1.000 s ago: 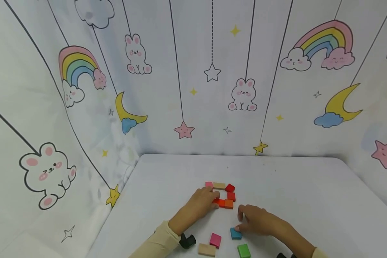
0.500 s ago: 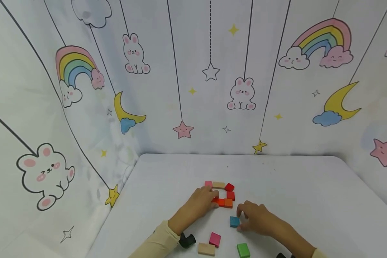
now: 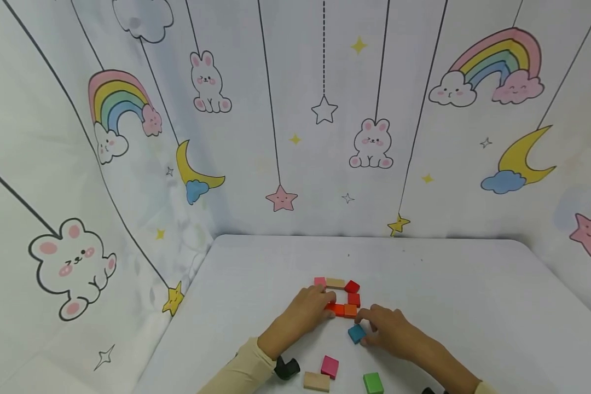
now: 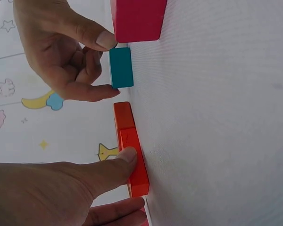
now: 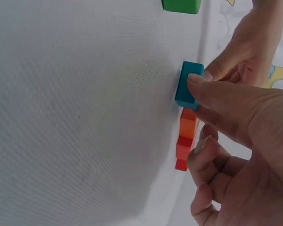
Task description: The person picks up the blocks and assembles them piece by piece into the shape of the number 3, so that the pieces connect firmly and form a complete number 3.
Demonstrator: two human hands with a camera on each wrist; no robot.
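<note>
My right hand (image 3: 393, 331) pinches a blue block (image 3: 357, 334) between thumb and a fingertip, just in front of a ring of small blocks. In the right wrist view the thumb lies on the block's (image 5: 183, 89) face. My left hand (image 3: 302, 311) is at the ring's left side, its thumb against a red-orange block (image 4: 135, 162) and a finger on the inner side; it covers part of the ring. Beside that block is an orange block (image 3: 350, 311). Red blocks (image 3: 354, 300), a plain wood block (image 3: 335, 283) and a pink block (image 3: 320, 281) form the other sides.
Nearer on the white table (image 3: 448, 306) lie a dark pink block (image 3: 330, 367), a plain wood block (image 3: 317, 381) and a green block (image 3: 373, 383). A black object (image 3: 288, 369) shows at my left wrist. A cartoon-printed curtain (image 3: 246, 137) stands behind.
My right hand has moved the blue block away from me, close to the orange block, and it now sits at an angle. The left hand has stayed in place.
</note>
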